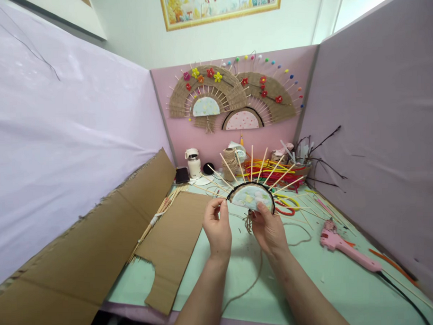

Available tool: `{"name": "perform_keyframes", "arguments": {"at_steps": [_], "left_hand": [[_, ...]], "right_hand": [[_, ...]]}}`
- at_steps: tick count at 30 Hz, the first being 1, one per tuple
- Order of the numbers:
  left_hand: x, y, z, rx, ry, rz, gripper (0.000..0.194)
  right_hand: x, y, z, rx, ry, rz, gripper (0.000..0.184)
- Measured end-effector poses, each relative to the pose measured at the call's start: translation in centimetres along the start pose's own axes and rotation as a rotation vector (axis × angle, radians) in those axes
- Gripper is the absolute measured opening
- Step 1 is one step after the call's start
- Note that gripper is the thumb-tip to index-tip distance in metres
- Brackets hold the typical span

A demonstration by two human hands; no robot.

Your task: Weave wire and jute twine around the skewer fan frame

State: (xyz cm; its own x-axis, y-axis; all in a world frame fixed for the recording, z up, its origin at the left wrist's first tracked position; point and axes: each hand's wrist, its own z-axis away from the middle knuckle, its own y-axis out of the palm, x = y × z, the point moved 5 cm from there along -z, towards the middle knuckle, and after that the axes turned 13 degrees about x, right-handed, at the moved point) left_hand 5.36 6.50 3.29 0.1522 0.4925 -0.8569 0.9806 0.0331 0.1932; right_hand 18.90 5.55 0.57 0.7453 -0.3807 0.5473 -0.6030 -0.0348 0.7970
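A half-round fan piece (251, 198) is held up over the table, its face covered in pale floral fabric. Black trim (251, 183) runs along its curved edge, and thin wooden sticks (252, 163) fan out from it. My right hand (270, 229) grips the lower right of the piece, thumb on the fabric and the other fingers behind, hidden. At the left end of the trim, my left hand (217, 224) is closed in a pinch, fingertips at the black strip. A twine tassel (248, 223) hangs below the piece, and a loose twine strand (258, 275) trails across the table.
A pink glue gun (347, 249) lies on the right with its cord. Cut cardboard (180, 239) and bundled sticks (156, 219) lie left. Behind are a twine spool (231, 164), a white bottle (194, 164), coloured pipe cleaners (270, 170) and twigs (326, 165). Finished fans (208, 87) hang on the back panel.
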Motion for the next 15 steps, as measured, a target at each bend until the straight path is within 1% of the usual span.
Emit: {"name": "perform_keyframes", "arguments": {"at_steps": [2, 8, 15], "left_hand": [[0.2, -0.1, 0.0, -0.007, -0.007, 0.021, 0.020], [1.4, -0.1, -0.1, -0.010, -0.100, 0.138, 0.024], [1.9, -0.2, 0.0, -0.039, -0.112, 0.184, 0.025]], "right_hand": [[0.0, 0.0, 0.0, -0.004, -0.004, 0.005, 0.027], [-0.1, -0.3, 0.0, -0.006, -0.014, 0.036, 0.029], [0.0, -0.3, 0.2, -0.015, -0.015, 0.080, 0.027]]}}
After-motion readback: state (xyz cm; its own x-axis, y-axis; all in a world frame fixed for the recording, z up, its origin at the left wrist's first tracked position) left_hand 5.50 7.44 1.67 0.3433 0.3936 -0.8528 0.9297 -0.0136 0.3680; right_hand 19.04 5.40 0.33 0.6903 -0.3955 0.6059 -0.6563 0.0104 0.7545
